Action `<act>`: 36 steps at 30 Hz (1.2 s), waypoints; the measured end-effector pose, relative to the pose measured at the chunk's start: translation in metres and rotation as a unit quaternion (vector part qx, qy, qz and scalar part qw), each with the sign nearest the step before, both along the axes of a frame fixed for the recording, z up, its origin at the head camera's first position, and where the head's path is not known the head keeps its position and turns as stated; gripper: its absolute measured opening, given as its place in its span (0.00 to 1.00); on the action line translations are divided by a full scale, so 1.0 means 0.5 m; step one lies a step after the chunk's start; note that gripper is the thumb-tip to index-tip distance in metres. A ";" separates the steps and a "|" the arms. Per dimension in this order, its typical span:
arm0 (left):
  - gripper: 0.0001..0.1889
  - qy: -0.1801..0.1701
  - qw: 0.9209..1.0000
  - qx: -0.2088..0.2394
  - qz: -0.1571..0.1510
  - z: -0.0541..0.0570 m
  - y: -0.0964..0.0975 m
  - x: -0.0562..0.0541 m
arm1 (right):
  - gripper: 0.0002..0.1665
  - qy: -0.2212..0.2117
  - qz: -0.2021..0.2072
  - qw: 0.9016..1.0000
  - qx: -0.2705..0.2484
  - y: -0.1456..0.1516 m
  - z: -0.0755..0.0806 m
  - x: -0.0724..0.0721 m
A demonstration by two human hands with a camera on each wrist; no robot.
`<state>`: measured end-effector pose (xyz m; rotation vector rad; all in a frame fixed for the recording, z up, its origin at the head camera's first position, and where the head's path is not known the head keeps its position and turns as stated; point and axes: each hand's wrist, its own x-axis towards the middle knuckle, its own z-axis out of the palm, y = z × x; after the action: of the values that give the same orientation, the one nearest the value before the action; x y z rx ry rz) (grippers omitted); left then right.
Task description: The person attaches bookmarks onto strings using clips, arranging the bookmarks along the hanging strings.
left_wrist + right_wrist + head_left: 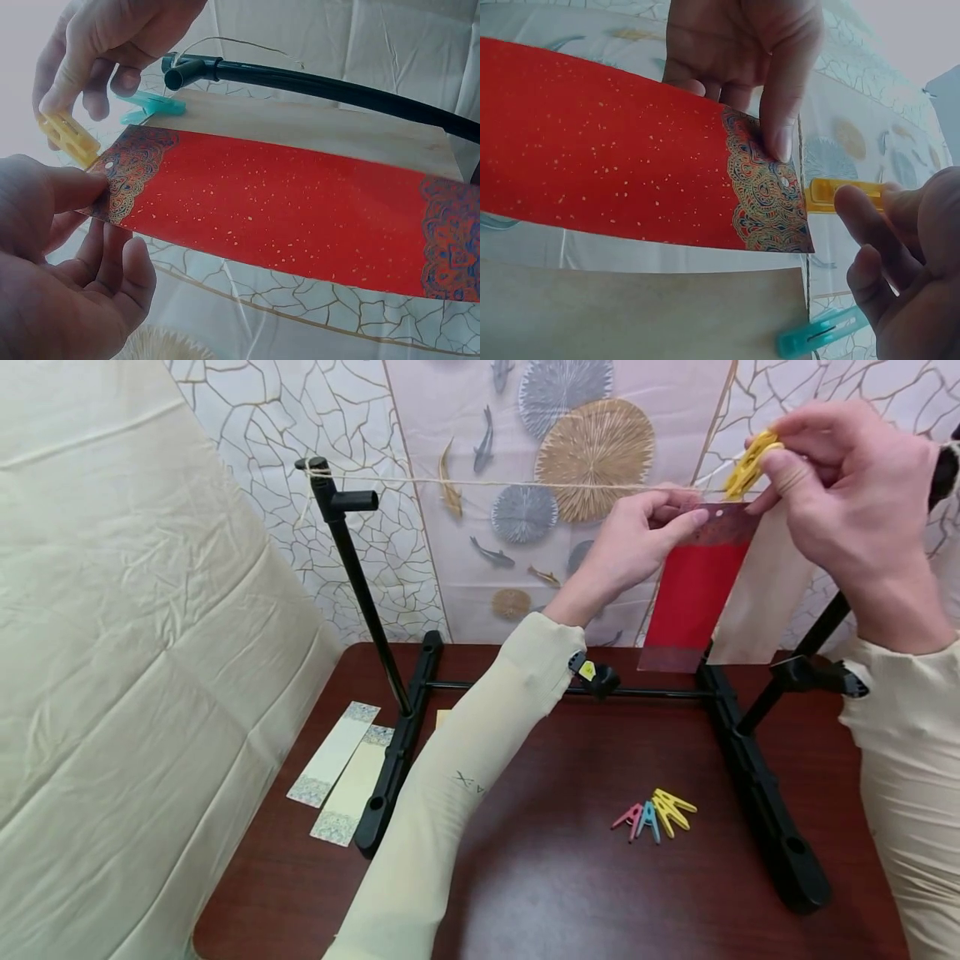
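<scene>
My left hand [637, 539] pinches the top corner of a red paper bookmark [693, 593] between thumb and fingers, up at the string [480, 483]. Gold flecks and a patterned, punched end show on the bookmark in both wrist views. A yellow clothespin [844, 193] is pinched in my right hand [862, 502], its tip at the bookmark's top edge; whether it bites the paper I cannot tell. Beside the red one hangs a cream bookmark [765, 585], with a teal clothespin [821, 334] at its top edge.
A black stand with a left post [360, 577] carries the string above the brown table [555, 860]. Pink, blue and yellow clothespins [671, 810] lie at the table's right. Two pale bookmarks [333, 752] lie by the stand's left foot [390, 777]. Patterned cloth hangs behind.
</scene>
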<state>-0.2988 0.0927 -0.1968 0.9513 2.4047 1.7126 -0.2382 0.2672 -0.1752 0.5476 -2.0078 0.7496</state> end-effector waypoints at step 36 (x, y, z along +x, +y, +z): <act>0.12 -0.032 0.997 0.064 -0.006 -0.005 0.002 0.014 | 0.19 -0.088 0.008 0.996 0.005 -0.014 -0.008 -0.003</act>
<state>-0.2916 0.0937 -0.1992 0.9081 2.2700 1.8823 -0.2398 0.2600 -0.1790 0.5186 -2.1728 0.8221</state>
